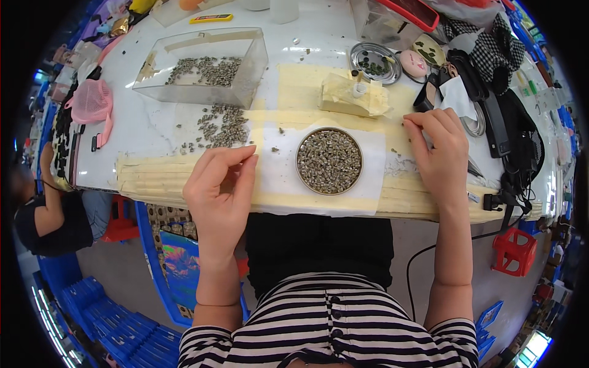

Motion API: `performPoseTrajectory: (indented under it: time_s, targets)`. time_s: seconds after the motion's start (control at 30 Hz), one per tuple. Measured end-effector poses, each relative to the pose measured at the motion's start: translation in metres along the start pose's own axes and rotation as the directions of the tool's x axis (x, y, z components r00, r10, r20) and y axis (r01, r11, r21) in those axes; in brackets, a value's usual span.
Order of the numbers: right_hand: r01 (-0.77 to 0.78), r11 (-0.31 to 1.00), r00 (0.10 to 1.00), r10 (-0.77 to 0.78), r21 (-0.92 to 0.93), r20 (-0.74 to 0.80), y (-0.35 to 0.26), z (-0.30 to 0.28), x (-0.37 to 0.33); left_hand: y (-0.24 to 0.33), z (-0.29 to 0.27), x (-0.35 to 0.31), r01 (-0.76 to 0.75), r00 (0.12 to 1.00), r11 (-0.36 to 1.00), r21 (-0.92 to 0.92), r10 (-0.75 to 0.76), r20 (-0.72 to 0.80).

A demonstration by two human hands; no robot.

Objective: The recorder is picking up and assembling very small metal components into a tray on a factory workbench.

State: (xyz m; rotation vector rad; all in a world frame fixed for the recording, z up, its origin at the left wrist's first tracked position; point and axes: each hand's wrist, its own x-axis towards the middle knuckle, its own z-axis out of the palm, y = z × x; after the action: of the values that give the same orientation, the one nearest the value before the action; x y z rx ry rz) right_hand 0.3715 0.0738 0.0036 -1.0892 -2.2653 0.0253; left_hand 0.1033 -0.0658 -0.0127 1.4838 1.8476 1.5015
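My left hand point(218, 190) hovers over the near table edge, thumb and forefinger pinched together beside a loose pile of small metal parts point(224, 127). Whatever sits between those fingertips is too small to make out. On the other side, my right hand point(443, 150) is also closed in a pinch, near a tape-covered block point(354, 98) with a small white fitting on top. Its fingertips may hold a tiny piece; I cannot tell what. Between the hands stands a round tin point(330, 194) full of small metal pieces point(329, 161), on a white paper sheet point(276, 190).
A clear plastic box point(251, 70) with more metal parts lies behind the pile. A round metal dish point(396, 72) holds dark green pieces. Straps and a checked cloth point(491, 49) crowd the right. Blue trays point(116, 319) and a red stool point(514, 253) stand below; another person point(46, 214) sits left.
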Motion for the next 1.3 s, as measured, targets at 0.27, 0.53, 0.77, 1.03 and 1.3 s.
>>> performPoseTrajectory:
  time_s: [0.27, 0.53, 0.77, 1.03, 1.3]
  targets:
    - [-0.008, 0.999, 0.992, 0.015, 0.052, -0.129, -0.003, -0.001, -0.005, 0.000, 0.001, 0.016, -0.239, 0.964, 0.920, 0.311, 0.186, 0.191]
    - [-0.033, 0.991, 0.978, 0.059, 0.130, -0.199, -0.015, -0.005, -0.007, -0.005, 0.005, 0.024, -0.427, 0.903, 0.834, 0.350, 0.370, 0.221]
    - [-0.197, 0.689, 0.980, 0.111, 0.697, 0.167, -0.082, 0.000, 0.000, 0.016, 0.020, 0.010, -0.494, 0.868, 0.860, 0.130, 0.497, 0.012]
    - [-0.490, 0.152, 0.872, 0.092, 0.859, 0.481, -0.091, 0.007, -0.001, 0.028, 0.026, 0.009, -0.557, 0.827, 0.827, 0.080, 0.561, -0.039]
    - [-0.517, 0.101, 0.856, 0.085, 0.850, 0.511, -0.094, 0.003, 0.000, 0.030, 0.026, 0.007, -0.523, 0.850, 0.851, 0.053, 0.525, -0.042]
